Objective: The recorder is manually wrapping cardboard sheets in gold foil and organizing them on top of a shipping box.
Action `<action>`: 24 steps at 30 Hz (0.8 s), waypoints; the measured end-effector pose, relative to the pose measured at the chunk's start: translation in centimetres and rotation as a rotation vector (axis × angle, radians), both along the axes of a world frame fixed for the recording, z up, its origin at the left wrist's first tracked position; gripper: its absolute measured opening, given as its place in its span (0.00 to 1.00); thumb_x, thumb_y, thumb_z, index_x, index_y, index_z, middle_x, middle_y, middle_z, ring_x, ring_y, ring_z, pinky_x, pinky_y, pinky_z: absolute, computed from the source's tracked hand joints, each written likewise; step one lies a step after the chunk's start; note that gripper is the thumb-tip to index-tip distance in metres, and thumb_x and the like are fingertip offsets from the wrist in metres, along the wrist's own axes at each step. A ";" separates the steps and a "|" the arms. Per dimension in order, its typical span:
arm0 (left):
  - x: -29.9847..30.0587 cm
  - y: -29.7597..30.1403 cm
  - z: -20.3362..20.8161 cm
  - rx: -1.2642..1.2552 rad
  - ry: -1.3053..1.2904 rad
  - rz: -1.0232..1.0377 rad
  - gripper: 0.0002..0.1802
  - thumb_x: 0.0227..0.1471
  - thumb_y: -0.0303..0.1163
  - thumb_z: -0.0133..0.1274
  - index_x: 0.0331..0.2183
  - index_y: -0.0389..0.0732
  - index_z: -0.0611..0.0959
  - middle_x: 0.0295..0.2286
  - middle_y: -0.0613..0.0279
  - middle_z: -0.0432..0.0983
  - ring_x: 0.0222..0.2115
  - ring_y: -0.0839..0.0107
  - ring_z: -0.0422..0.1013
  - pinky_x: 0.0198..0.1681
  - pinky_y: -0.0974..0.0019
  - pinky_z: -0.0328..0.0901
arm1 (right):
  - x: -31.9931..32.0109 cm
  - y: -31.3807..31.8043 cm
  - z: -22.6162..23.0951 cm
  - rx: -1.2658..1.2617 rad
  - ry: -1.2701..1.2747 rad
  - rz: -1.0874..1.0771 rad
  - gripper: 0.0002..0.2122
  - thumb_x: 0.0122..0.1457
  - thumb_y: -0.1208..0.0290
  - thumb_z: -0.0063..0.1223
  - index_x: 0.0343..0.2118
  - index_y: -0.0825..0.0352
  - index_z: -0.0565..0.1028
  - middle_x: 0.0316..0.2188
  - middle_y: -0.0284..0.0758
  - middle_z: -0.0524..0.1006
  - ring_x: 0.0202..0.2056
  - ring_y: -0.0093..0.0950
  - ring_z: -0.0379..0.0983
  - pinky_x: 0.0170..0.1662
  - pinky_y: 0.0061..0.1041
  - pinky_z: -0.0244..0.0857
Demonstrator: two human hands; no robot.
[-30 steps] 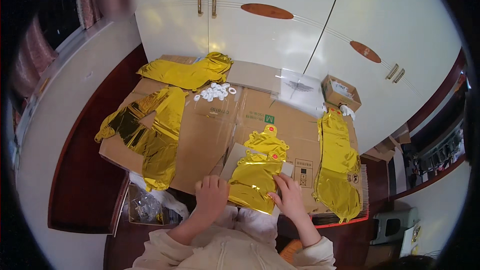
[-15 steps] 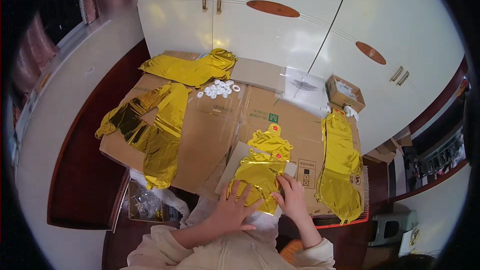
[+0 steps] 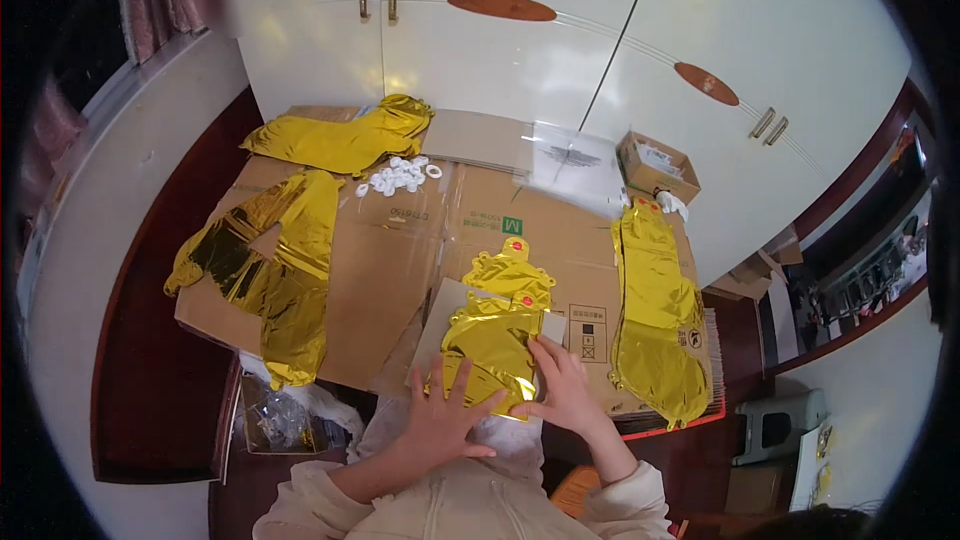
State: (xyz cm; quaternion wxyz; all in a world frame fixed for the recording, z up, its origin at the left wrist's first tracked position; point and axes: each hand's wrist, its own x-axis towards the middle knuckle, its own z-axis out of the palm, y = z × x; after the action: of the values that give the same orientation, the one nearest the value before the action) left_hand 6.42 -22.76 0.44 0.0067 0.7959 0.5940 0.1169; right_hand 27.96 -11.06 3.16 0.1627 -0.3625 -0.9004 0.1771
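Observation:
A gold foil balloon, folded flat with a small red tab near its top right, lies on a grey board close to my body. My left hand rests on its lower left part, fingers spread wide. Along its right edge my right hand lies with its fingers stretched out, thumb apart on the lower corner. Just beyond is another gold foil piece with a red tab, partly covered by the nearer one. The foil beneath my palms is hidden.
Cardboard covers the work surface. Large gold foil balloons lie at the left, far left and right. Beyond sit a pile of white rings and a small carton. A box of clear plastic stands below left.
The whole view has shifted, so the surroundings sit further left. My right thumb has come down toward the foil's lower edge. My left hand stays spread on the foil.

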 end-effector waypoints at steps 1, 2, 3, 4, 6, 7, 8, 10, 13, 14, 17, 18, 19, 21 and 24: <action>0.0 0.0 -0.1 0.000 -0.009 0.007 0.54 0.28 0.75 0.56 0.59 0.70 0.67 0.61 0.39 0.49 0.59 0.26 0.45 0.53 0.18 0.44 | 0.0 0.2 -0.2 -0.007 0.007 -0.006 0.43 0.43 0.52 0.68 0.62 0.62 0.60 0.60 0.40 0.61 0.52 0.45 0.64 0.55 0.41 0.59; 0.0 0.0 -0.1 0.000 -0.019 0.015 0.53 0.28 0.75 0.56 0.59 0.70 0.67 0.61 0.39 0.49 0.59 0.26 0.45 0.53 0.18 0.43 | 0.1 0.3 -0.4 -0.014 0.015 -0.011 0.43 0.43 0.53 0.68 0.62 0.63 0.61 0.60 0.40 0.61 0.52 0.45 0.64 0.55 0.41 0.59; 0.0 0.1 -0.2 0.001 -0.012 0.027 0.53 0.28 0.75 0.56 0.59 0.70 0.68 0.61 0.39 0.49 0.59 0.26 0.45 0.53 0.18 0.43 | 0.1 0.5 -0.7 -0.007 0.022 -0.018 0.42 0.44 0.54 0.68 0.62 0.63 0.61 0.60 0.40 0.62 0.51 0.44 0.64 0.55 0.41 0.59; 0.0 0.1 -0.3 0.002 -0.004 0.039 0.53 0.29 0.75 0.56 0.59 0.70 0.68 0.61 0.39 0.48 0.59 0.26 0.45 0.53 0.17 0.42 | 0.1 0.6 -1.1 0.001 0.029 -0.025 0.41 0.45 0.56 0.67 0.61 0.63 0.61 0.59 0.40 0.63 0.51 0.44 0.64 0.55 0.40 0.60; -0.1 0.1 -0.3 -0.004 0.012 0.060 0.53 0.29 0.75 0.56 0.59 0.69 0.68 0.61 0.37 0.49 0.59 0.26 0.45 0.53 0.17 0.41 | 0.1 0.9 -1.6 0.013 0.048 -0.037 0.38 0.47 0.58 0.66 0.61 0.63 0.62 0.58 0.40 0.64 0.51 0.43 0.64 0.54 0.39 0.60; -0.1 0.1 -0.2 -0.011 0.021 0.069 0.53 0.29 0.75 0.56 0.59 0.69 0.68 0.61 0.36 0.49 0.60 0.27 0.45 0.53 0.17 0.41 | 0.0 1.1 -1.8 0.017 0.060 -0.042 0.37 0.48 0.59 0.66 0.61 0.63 0.63 0.58 0.40 0.65 0.50 0.42 0.65 0.54 0.38 0.60; -0.2 0.1 -0.1 -0.019 0.031 0.078 0.53 0.29 0.76 0.55 0.59 0.68 0.68 0.60 0.35 0.49 0.60 0.27 0.44 0.54 0.17 0.41 | 0.0 1.1 -1.9 0.022 0.072 -0.047 0.36 0.49 0.60 0.65 0.60 0.63 0.63 0.57 0.40 0.65 0.50 0.42 0.65 0.54 0.38 0.61; -0.6 0.1 0.4 -0.030 0.038 0.083 0.56 0.29 0.76 0.54 0.60 0.61 0.68 0.60 0.33 0.50 0.61 0.30 0.45 0.54 0.17 0.41 | -0.2 1.2 -1.7 0.022 0.086 -0.051 0.34 0.49 0.61 0.64 0.60 0.64 0.64 0.56 0.40 0.66 0.50 0.42 0.65 0.53 0.38 0.61; -1.5 0.0 0.5 -0.026 0.065 0.141 0.57 0.33 0.76 0.52 0.60 0.50 0.68 0.59 0.31 0.51 0.62 0.36 0.45 0.54 0.17 0.40 | -0.2 1.1 -1.5 0.026 0.090 -0.056 0.33 0.50 0.62 0.64 0.59 0.64 0.64 0.56 0.41 0.66 0.49 0.42 0.65 0.53 0.38 0.61; -1.7 -0.1 0.4 -0.021 0.077 0.169 0.58 0.34 0.76 0.52 0.60 0.46 0.68 0.59 0.31 0.51 0.63 0.38 0.46 0.54 0.18 0.40 | -0.2 1.0 -1.5 0.027 0.089 -0.057 0.33 0.50 0.62 0.64 0.59 0.65 0.65 0.55 0.41 0.66 0.49 0.42 0.66 0.53 0.38 0.61; -2.1 -0.3 -0.1 -0.029 0.132 0.272 0.59 0.38 0.75 0.49 0.59 0.36 0.65 0.58 0.28 0.52 0.62 0.38 0.48 0.56 0.20 0.39 | -0.2 1.1 -1.8 0.031 0.099 -0.050 0.33 0.50 0.62 0.64 0.58 0.65 0.65 0.55 0.41 0.66 0.49 0.43 0.66 0.53 0.38 0.61; -2.0 0.1 0.1 -0.009 -0.042 0.220 0.58 0.40 0.74 0.49 0.59 0.38 0.66 0.58 0.30 0.53 0.62 0.38 0.49 0.56 0.22 0.41 | -0.2 1.2 -1.8 0.030 0.099 -0.051 0.33 0.50 0.62 0.64 0.58 0.65 0.65 0.55 0.42 0.66 0.49 0.43 0.66 0.53 0.39 0.61; -1.7 0.6 0.5 0.010 -0.214 0.164 0.56 0.41 0.74 0.49 0.60 0.41 0.66 0.58 0.32 0.55 0.61 0.39 0.51 0.56 0.23 0.43 | -0.2 1.2 -1.9 0.029 0.099 -0.051 0.33 0.50 0.62 0.64 0.58 0.65 0.65 0.55 0.42 0.67 0.49 0.43 0.66 0.53 0.39 0.61; -1.0 1.6 0.7 0.050 -0.291 -0.006 0.53 0.42 0.72 0.49 0.60 0.44 0.67 0.59 0.37 0.57 0.61 0.40 0.53 0.57 0.25 0.45 | -0.2 1.3 -1.9 0.035 0.101 -0.048 0.33 0.49 0.62 0.65 0.58 0.65 0.65 0.55 0.42 0.67 0.49 0.43 0.65 0.53 0.39 0.61; -0.4 2.9 0.1 0.086 -0.056 -0.221 0.50 0.44 0.71 0.49 0.61 0.48 0.67 0.60 0.44 0.58 0.61 0.40 0.52 0.57 0.27 0.45 | 0.0 1.5 -1.9 0.046 0.116 -0.029 0.34 0.48 0.62 0.66 0.58 0.65 0.65 0.55 0.42 0.67 0.49 0.44 0.65 0.54 0.38 0.61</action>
State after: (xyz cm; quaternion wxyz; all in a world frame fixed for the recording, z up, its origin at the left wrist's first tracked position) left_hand 6.02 -19.86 0.57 0.0019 0.8525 0.4966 0.1631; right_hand 27.93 -9.54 1.22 0.2256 -0.3609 -0.8879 0.1746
